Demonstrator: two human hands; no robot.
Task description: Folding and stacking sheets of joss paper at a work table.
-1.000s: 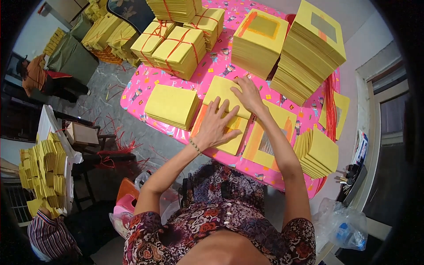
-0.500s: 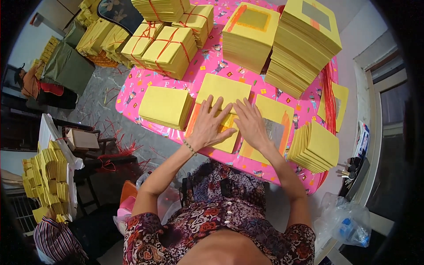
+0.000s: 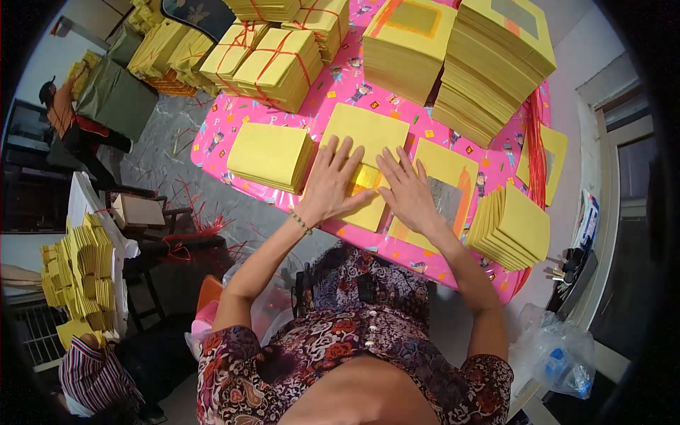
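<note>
My left hand (image 3: pixel 331 180) lies flat with fingers spread on a yellow paper sheet (image 3: pixel 367 127) at the table's near side. My right hand (image 3: pixel 411 195) rests beside it, palm down and fingers stretched, its fingertips on the same paper's right part. Between the hands shows a shiny gold patch (image 3: pixel 365 178) below a plain yellow layer that looks folded over. Under and right of my right hand is another yellow sheet (image 3: pixel 443 159) with a grey foil square and an orange strip. Left of my left hand sits a stack of folded yellow paper (image 3: pixel 271 152).
Folded yellow sheets (image 3: pixel 513 227) fan out at the right. Tall yellow stacks (image 3: pixel 407 57) and bundles tied with red string (image 3: pixel 276 67) stand at the back of the pink patterned tablecloth (image 3: pixel 212 156). Red strings (image 3: pixel 536 156) hang at the right edge. Two people are at the left.
My hands stay flat on the paper with a slight shift. Less of the orange strip by my left hand shows. The person at the far left has changed posture, and the view has shifted slightly.
</note>
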